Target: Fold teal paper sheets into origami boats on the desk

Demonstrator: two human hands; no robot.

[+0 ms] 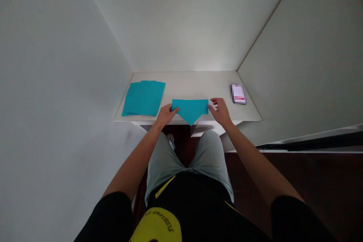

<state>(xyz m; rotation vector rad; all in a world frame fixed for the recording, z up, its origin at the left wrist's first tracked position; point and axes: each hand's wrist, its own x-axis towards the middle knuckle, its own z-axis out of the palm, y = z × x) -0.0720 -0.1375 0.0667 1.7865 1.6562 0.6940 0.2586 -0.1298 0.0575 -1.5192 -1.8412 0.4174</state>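
Observation:
A teal sheet of paper (190, 109), folded so its near side ends in a point, lies at the front edge of a small white table (193, 83). My left hand (166, 114) pinches the sheet's left corner with closed fingers. My right hand (219, 110) holds the right edge, fingers curled on it. The point of the fold hangs toward me over the table's edge.
A stack of flat teal sheets (144, 98) lies on the table's left part. A phone (238, 93) rests at the right. White walls close in the table on three sides. My knees sit under the front edge above a dark floor.

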